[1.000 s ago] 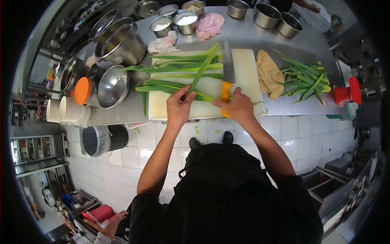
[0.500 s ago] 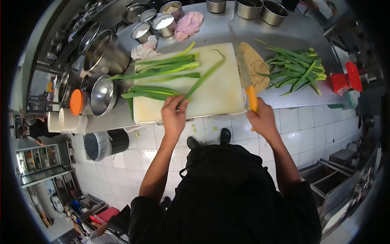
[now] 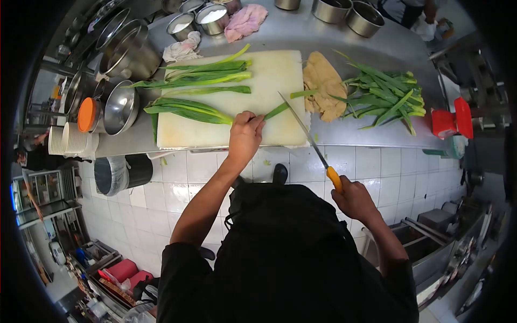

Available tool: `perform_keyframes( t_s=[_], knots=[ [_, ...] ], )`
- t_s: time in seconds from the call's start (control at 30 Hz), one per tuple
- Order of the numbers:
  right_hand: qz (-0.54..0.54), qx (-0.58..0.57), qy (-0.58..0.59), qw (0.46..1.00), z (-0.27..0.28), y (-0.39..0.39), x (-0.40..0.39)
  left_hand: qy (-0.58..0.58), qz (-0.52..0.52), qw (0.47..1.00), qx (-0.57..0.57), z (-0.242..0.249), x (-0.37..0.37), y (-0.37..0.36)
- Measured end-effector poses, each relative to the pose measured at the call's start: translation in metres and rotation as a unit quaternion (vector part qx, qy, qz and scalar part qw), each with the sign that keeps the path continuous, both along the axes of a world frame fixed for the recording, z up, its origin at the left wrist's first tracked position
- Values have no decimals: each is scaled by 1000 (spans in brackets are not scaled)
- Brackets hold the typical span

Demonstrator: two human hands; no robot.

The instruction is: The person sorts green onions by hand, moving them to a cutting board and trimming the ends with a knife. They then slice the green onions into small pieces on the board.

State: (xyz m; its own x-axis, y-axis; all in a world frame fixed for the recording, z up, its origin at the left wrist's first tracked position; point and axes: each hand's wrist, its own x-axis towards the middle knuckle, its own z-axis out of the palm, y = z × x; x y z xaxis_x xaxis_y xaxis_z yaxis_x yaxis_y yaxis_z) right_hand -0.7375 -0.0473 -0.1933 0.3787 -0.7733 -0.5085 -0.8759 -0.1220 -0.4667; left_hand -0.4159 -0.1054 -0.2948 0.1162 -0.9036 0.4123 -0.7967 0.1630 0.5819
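My left hand (image 3: 247, 133) is closed on a green leek leaf (image 3: 277, 111) over the front part of the white cutting board (image 3: 285, 70). My right hand (image 3: 355, 201) grips a knife by its yellow-orange handle (image 3: 334, 179). The knife's long blade (image 3: 306, 132) slants up and left, its tip by the end of the held leaf. A short leaf piece (image 3: 303, 93) lies across the board's right edge, partly on a tan cloth (image 3: 323, 86). Several leeks (image 3: 199, 110) are laid in rows on the board's left side.
A heap of green leaves (image 3: 388, 94) lies right of the cloth, near a red container (image 3: 452, 119). Steel bowls (image 3: 121, 107), pots and a pink cloth (image 3: 245, 22) stand left and behind. Below the counter is a lined bin (image 3: 116, 175).
The knife has swung from over the tan cloth to beside the held leaf, its handle now lower. The leaf is shorter, and a separate piece lies to the right. My left hand shifted right.
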Motion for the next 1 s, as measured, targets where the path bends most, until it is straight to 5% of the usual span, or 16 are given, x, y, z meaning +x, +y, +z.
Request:
perform_keyframes(
  t_s=[0.13,0.23,0.33,0.6,0.73,0.83,0.9,1.0],
  knots=[
    [-28,-13,-36,999,9,-13,2,1,39,999,30,17,9,15],
    [-57,-41,-86,994,1,-36,35,133,89,986,46,28,15,29],
    [-63,-126,-104,985,-34,-61,93,401,160,892,135,33,21,33],
    [-48,-222,-112,967,-49,-139,128,527,139,831,113,89,23,48],
    [26,-266,-57,962,-62,-194,111,612,105,771,143,118,16,33],
    [39,-270,-82,959,-65,-201,112,724,0,677,134,130,10,12],
    [23,-302,-140,943,-54,-193,110,691,-64,703,153,136,6,-6],
    [-141,-253,-381,878,-5,-158,85,597,-131,772,176,143,-11,-32]
  ],
)
